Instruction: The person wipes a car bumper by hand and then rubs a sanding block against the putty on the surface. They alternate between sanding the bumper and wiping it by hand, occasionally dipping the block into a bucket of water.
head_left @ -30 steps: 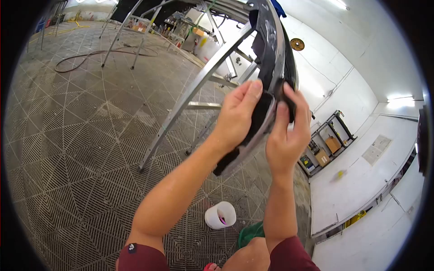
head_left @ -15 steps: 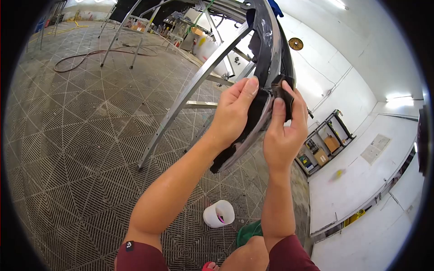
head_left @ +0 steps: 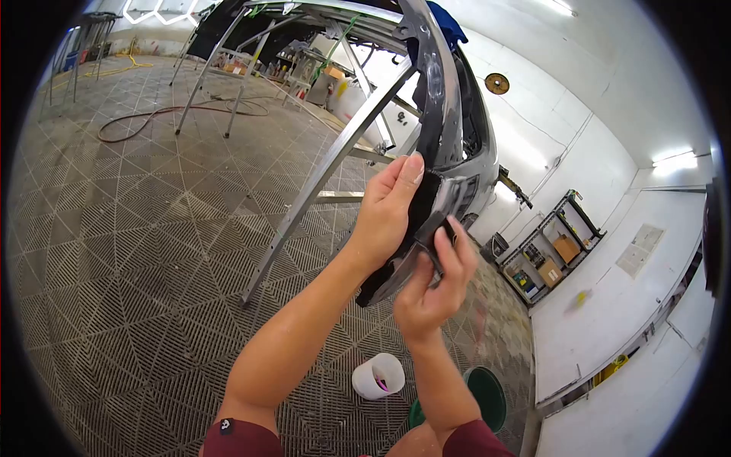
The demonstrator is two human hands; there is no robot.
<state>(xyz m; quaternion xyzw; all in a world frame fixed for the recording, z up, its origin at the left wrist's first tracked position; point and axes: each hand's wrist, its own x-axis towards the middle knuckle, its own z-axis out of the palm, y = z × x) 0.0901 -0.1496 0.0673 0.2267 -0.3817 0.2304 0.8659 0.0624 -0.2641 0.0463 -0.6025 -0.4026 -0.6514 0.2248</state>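
Note:
A car bumper (head_left: 432, 107), grey and black with scuffed patches, runs down from the top of the view to a lower end in front of me. My left hand (head_left: 387, 209) grips its black inner edge, thumb on top. Lower and to the right, my right hand (head_left: 442, 286) is closed around a dark, flat piece like a sanding pad (head_left: 451, 231), against the bumper's lower face. Fingers and motion blur partly hide that piece. An angled metal stand (head_left: 304, 194) is on the left, beside the bumper.
On the grated floor stand a white bucket (head_left: 367, 381) with something pink inside and a green bucket (head_left: 499, 396). A blue cloth (head_left: 449, 27) hangs at the bumper's top. A shelf rack (head_left: 580, 221) lines the right wall; a red hose (head_left: 126, 139) lies left.
My right hand has moved down and slightly left along the bumper with the dark pad. The left hand keeps its hold, slightly lower in view. More of the green bucket now shows.

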